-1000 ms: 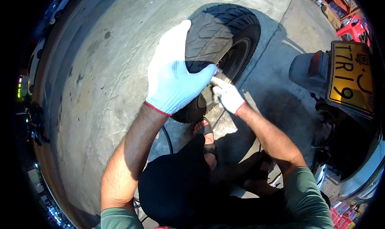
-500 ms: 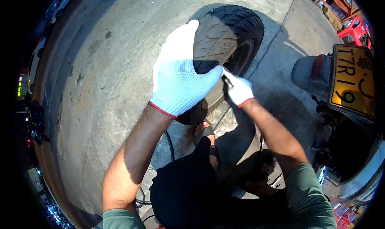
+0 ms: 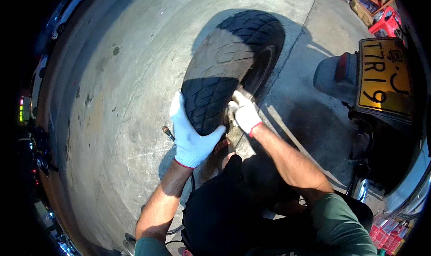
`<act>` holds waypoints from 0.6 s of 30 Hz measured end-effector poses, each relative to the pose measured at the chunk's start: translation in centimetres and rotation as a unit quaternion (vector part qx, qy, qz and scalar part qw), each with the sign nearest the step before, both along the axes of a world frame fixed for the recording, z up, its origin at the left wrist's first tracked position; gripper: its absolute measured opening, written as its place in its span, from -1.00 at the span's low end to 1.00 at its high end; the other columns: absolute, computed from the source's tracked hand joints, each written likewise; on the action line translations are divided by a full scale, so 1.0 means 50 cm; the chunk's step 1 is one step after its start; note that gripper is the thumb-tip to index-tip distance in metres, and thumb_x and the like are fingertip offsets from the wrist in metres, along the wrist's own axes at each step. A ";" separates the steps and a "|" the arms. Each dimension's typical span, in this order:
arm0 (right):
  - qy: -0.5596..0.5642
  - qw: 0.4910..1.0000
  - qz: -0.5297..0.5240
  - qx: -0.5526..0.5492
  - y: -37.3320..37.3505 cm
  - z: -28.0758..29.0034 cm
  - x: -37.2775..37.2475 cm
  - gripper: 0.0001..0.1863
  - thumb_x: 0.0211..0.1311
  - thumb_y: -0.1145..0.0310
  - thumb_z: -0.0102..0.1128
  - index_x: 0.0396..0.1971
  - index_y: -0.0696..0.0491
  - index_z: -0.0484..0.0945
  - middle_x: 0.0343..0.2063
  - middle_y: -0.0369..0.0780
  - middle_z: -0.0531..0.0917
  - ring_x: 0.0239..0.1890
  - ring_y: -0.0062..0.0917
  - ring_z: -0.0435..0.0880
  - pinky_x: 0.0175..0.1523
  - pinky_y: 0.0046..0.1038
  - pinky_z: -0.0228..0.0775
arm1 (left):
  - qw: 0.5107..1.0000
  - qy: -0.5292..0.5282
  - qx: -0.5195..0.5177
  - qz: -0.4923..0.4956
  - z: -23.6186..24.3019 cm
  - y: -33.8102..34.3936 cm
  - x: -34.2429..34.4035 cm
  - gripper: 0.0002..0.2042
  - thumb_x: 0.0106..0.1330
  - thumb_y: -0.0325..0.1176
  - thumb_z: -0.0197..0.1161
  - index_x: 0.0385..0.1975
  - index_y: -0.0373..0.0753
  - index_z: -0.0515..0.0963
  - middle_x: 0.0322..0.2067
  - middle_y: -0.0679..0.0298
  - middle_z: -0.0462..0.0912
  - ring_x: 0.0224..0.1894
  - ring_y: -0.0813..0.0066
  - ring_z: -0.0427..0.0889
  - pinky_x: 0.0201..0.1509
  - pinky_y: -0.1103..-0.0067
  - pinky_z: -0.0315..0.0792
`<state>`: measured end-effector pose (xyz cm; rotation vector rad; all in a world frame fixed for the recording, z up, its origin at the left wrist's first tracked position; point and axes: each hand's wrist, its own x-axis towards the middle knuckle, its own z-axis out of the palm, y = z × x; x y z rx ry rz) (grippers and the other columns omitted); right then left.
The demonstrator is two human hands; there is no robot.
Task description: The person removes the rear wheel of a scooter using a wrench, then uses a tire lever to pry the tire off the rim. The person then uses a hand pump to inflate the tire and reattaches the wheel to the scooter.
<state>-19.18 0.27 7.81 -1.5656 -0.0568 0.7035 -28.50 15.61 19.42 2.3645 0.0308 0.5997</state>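
A black tyre on a wheel (image 3: pixel 235 45) stands tilted on the concrete. My left hand (image 3: pixel 193 141), in a white knitted glove with red cuff, is wrapped round its lower tread, fingers along the left side and thumb at the bottom right. Gloved too, my right hand (image 3: pixel 244 112) has its fingers curled at the tyre's inner side, by the shadowed rim (image 3: pixel 260 65); what they hold is too small to make out. A hose fitting (image 3: pixel 167 131) lies just left of my left hand. My sandalled foot shows below the tyre, partly hidden.
A vehicle's rear with mudguard (image 3: pixel 330 74) and yellow number plate (image 3: pixel 381 76) stands close on the right. Red plastic stool (image 3: pixel 385 22) and wooden shelving (image 3: pixel 368 0) are at top right. Red boxes (image 3: pixel 388 236) lie lower right; parked vehicles (image 3: pixel 42 148) line the far left.
My left hand has moved down the tread to the tyre's lower end, baring its upper part and the hose fitting. My right hand has shifted slightly down and left.
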 end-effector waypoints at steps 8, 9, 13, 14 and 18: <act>0.323 0.773 -0.096 0.537 0.039 0.084 -0.028 -0.55 0.39 0.42 -0.06 0.26 -0.13 0.30 -0.47 -0.36 0.46 -0.59 -0.67 0.38 -0.56 -0.61 0.27 | 0.989 0.081 0.125 -0.024 0.168 0.021 0.138 -0.04 -0.10 -0.15 0.47 0.36 -0.33 0.15 0.11 -0.09 0.40 0.18 0.05 0.43 0.24 0.28 0.39; 0.238 0.856 -0.056 0.456 0.034 0.064 -0.022 -0.54 0.40 0.37 -0.02 0.28 -0.11 0.30 -0.41 -0.35 0.50 -0.55 -0.63 0.44 -0.46 -0.53 0.34 | 0.989 0.080 0.125 -0.025 0.168 0.017 0.149 -0.05 -0.10 -0.18 0.47 0.37 -0.29 0.16 0.14 -0.09 0.39 0.20 0.05 0.42 0.26 0.28 0.37; -0.320 0.911 0.157 -0.210 -0.073 -0.033 0.093 -0.50 0.39 0.36 -0.08 0.33 -0.11 0.31 -0.13 -0.17 0.69 -0.28 -0.33 0.71 -0.18 -0.37 0.56 | 0.989 0.063 0.128 -0.035 0.166 0.012 0.181 -0.07 -0.09 -0.22 0.47 0.38 -0.21 0.19 0.19 -0.08 0.39 0.25 0.05 0.40 0.31 0.29 0.34; -0.482 0.800 0.174 -0.313 -0.112 -0.037 0.132 -0.49 0.37 0.38 -0.13 0.32 -0.16 0.33 -0.23 -0.11 0.71 -0.34 -0.34 0.72 -0.22 -0.39 0.57 | 0.990 0.054 0.127 -0.040 0.163 0.010 0.192 -0.08 -0.09 -0.21 0.47 0.37 -0.21 0.20 0.19 -0.08 0.40 0.25 0.05 0.40 0.31 0.29 0.34; -0.177 0.978 0.033 -0.102 -0.018 -0.010 0.047 -0.50 0.37 0.28 -0.09 0.31 -0.21 0.32 -0.17 -0.06 0.69 -0.20 -0.28 0.71 -0.18 -0.32 0.58 | 0.989 0.043 0.134 -0.033 0.154 0.013 0.208 -0.09 -0.08 -0.17 0.45 0.36 -0.22 0.21 0.15 -0.08 0.42 0.21 0.04 0.44 0.28 0.29 0.36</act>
